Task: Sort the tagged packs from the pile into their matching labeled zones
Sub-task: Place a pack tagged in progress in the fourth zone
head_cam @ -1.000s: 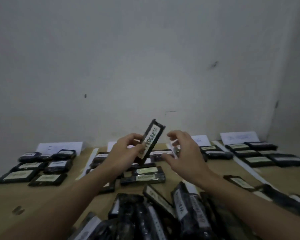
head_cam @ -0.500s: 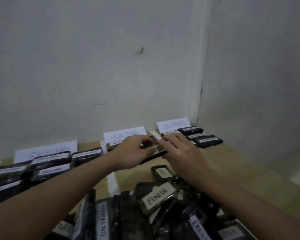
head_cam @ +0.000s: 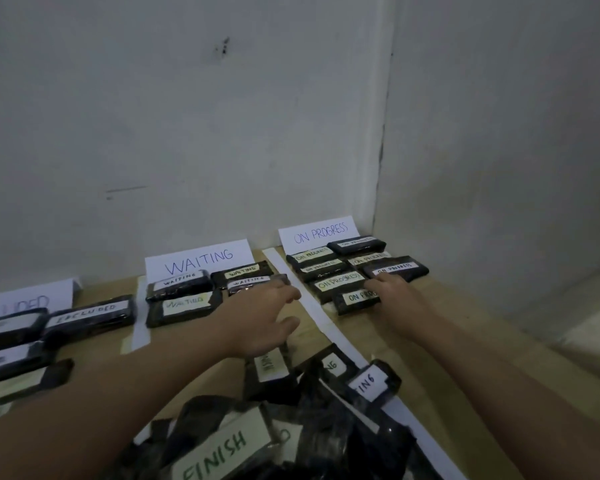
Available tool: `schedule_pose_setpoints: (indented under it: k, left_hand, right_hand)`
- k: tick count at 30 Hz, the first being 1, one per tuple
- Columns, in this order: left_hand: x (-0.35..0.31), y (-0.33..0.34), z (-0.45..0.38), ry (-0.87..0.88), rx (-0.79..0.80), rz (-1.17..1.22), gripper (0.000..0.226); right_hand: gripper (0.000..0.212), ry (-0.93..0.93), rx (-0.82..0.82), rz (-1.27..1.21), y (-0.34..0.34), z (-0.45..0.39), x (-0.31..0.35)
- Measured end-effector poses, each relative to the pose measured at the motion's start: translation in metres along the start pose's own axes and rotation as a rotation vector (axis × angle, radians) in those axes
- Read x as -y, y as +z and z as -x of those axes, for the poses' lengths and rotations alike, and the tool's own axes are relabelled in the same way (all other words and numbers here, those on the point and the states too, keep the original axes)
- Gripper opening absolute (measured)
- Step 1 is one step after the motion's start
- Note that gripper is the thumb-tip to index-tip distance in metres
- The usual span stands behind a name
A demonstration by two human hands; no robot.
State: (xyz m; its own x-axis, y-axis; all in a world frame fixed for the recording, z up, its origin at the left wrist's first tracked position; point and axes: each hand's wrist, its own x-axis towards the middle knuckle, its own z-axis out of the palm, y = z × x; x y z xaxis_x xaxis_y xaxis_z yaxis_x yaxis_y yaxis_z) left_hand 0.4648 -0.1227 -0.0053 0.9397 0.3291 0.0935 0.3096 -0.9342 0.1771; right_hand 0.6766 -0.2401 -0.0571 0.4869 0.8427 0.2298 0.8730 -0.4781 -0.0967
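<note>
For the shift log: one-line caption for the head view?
Right hand sets an ON PROGRESS pack in the ON PROGRESS zone; left hand hovers open beside the WAITING packs.

Bare surface [head_cam: 440, 327] right of and in front of the ON PROGRESS packs [head_cam: 357, 271]: open approach there. Side wall [head_cam: 499, 168] closes the far right. Back wall [head_cam: 187, 133] and upright zone cards [head_cam: 317, 232] block the rear. Pile [head_cam: 291, 427] fills near centre. White strip [head_cam: 312, 306] lies flat between the zones.
</note>
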Motion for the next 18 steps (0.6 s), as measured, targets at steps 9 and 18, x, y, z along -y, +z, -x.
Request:
schedule_pose_setpoints:
  k: [9, 18]
  left_hand:
    - [0.029, 0.005, 0.01, -0.059, -0.017, 0.044, 0.041]
    - [0.059, 0.006, 0.038, -0.14, 0.003, 0.018, 0.035]
  right_hand:
    - [0.056, -0.111, 0.078, 0.053, -0.004, -0.014, 0.011]
    - [0.044, -0.359, 0.481, -0.239, -0.033, -0.005, 0.128]
